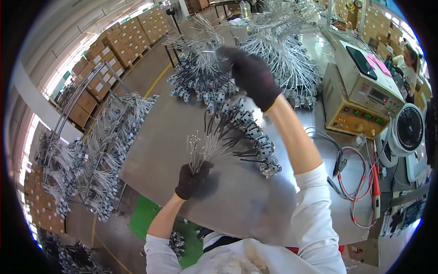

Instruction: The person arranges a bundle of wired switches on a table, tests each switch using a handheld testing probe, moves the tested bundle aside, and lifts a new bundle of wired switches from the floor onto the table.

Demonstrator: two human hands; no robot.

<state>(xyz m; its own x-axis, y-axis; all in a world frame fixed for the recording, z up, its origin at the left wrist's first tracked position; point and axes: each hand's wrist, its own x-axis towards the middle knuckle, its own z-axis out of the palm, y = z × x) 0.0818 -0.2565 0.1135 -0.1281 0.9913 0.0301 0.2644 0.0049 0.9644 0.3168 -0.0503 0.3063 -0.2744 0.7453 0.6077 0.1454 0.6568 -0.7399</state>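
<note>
My left hand (pixel 194 180), in a black glove, is closed round the gathered ends of a bundle of thin wires (pixel 207 145) above the metal table. From there the wires turn darker and fan out to a curved row of small grey and black connectors (pixel 253 132) lying on the tabletop. My right hand (pixel 253 77), gloved too, is stretched forward over the far part of the table, beside a heap of silvery wire harnesses (pixel 200 66). Its fingers are blurred, so what they hold, if anything, does not show.
A second harness heap (pixel 285 59) lies far right. Stacked test instruments (pixel 360 100), a round fan (pixel 408 128) and a red probe with looped cables (pixel 376 192) stand along the right. More harnesses hang on a rack (pixel 107 155) at left. Another person (pixel 408 68) is at far right.
</note>
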